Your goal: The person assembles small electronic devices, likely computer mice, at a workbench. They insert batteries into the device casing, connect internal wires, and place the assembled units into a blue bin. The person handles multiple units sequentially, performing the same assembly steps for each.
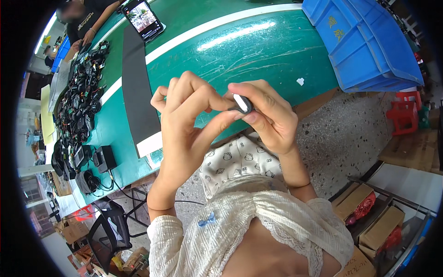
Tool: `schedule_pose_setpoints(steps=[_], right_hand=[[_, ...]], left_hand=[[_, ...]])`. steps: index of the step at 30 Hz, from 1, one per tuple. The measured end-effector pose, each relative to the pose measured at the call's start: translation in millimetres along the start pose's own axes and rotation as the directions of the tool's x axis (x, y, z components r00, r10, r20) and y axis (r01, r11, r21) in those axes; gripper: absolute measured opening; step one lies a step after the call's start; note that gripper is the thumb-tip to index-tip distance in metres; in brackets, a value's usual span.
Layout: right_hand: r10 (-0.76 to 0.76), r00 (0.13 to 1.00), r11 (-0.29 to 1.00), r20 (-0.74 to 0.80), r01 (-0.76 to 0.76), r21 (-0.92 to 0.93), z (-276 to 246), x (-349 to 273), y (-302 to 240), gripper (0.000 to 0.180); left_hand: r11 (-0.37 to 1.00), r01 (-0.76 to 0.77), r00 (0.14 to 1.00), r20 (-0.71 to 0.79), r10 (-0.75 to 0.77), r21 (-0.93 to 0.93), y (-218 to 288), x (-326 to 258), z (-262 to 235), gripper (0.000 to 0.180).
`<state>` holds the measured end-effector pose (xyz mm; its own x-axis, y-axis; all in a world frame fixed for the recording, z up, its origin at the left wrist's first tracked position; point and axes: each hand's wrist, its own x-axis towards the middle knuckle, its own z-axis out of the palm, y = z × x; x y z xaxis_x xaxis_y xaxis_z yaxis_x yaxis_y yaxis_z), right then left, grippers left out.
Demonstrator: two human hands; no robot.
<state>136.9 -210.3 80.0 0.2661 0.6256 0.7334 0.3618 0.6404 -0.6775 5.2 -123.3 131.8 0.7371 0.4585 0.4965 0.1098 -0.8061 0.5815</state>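
Between both hands, above the near edge of the green table, I hold a small black oval piece with a white strip along its face. My left hand pinches its left side with thumb and forefinger, the other fingers curled. From the right, my right hand grips it between thumb and forefinger. The fingertips cover part of the piece, and its exact kind cannot be made out.
On the table lies a black mat strip, with a lit phone at its far end. Black cabled devices are heaped at left, beside a black box. A blue crate stands far right. Another person sits far left.
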Motion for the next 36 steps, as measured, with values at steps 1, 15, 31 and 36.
schedule_pose_setpoints(steps=[1, 15, 31, 36], right_hand=[[-0.009, 1.0, 1.0, -0.008, 0.009, 0.009, 0, 0, 1, 0.032], [0.016, 0.998, 0.998, 0.06, -0.019, 0.06, -6, -1, 4, 0.031], [0.177, 0.975, 0.929, 0.133, -0.21, 0.305, -8, -2, 6, 0.034], [0.27, 0.949, 0.776, 0.163, -0.315, 0.546, -3, -3, 1, 0.032]], left_hand=[[1.0, 0.006, 1.0, 0.006, -0.006, -0.008, 1, 1, 1, 0.017], [0.998, -0.033, 0.998, 0.06, 0.037, -0.058, -13, 5, 5, 0.019], [0.996, 0.051, 0.998, -0.021, -0.052, -0.076, -16, 7, 13, 0.038], [0.971, 0.155, 0.984, -0.053, -0.168, -0.184, -22, 4, 19, 0.038]])
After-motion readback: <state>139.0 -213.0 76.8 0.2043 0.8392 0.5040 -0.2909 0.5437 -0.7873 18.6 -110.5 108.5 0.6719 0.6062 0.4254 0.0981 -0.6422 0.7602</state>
